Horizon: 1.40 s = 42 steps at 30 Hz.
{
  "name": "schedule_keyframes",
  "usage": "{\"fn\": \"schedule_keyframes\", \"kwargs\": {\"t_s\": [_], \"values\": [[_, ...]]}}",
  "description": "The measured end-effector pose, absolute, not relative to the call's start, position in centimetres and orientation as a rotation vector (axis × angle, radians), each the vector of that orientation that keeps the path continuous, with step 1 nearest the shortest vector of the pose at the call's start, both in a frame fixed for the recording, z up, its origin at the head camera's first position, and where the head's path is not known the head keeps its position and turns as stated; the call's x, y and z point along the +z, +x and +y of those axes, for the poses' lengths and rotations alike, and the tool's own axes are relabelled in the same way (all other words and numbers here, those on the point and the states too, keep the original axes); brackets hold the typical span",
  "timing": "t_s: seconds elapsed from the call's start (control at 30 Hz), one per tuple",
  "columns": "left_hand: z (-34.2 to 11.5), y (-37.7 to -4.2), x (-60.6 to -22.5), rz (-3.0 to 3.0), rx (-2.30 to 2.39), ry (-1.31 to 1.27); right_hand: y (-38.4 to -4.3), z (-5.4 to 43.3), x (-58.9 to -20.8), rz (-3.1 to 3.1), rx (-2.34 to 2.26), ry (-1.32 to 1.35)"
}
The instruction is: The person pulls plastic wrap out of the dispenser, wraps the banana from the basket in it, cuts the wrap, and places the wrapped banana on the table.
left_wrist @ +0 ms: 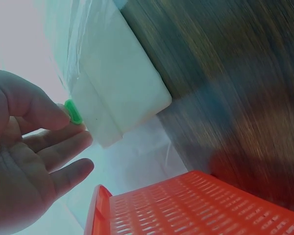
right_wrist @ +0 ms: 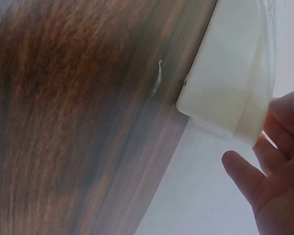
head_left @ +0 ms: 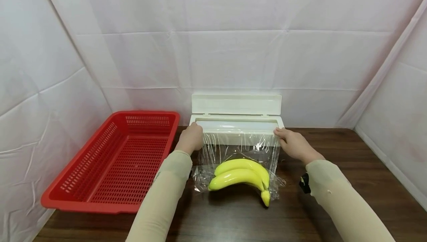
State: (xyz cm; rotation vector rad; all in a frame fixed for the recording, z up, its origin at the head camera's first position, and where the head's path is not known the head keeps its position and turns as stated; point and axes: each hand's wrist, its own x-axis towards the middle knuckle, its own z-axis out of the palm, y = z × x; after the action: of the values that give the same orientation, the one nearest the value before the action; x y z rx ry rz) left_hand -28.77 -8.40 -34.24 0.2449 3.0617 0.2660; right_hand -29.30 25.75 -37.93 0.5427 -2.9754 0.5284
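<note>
A white cling film dispenser stands at the back of the table with its lid raised. Clear cling film stretches from it toward the front, and its crumpled end lies around a bunch of yellow bananas. At the dispenser's left corner, my left hand pinches a small green tab between thumb and forefinger. My right hand grips the opposite front corner, thumb and forefinger on the edge where the film passes. How much film lies under those right fingertips is hidden.
To the left stands a red perforated basket, close beside my left forearm. White cloth hangs behind and at both sides. Dark brown wood forms the table top.
</note>
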Motion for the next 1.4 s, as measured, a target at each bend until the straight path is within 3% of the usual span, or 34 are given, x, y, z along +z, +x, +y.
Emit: {"fn": "schedule_keyframes", "kwargs": {"t_s": [1.4], "values": [[-7.64,-29.49,-35.27,3.098,0.308,0.303,-29.17,25.66,-37.6,-3.015,0.603,0.524]]}}
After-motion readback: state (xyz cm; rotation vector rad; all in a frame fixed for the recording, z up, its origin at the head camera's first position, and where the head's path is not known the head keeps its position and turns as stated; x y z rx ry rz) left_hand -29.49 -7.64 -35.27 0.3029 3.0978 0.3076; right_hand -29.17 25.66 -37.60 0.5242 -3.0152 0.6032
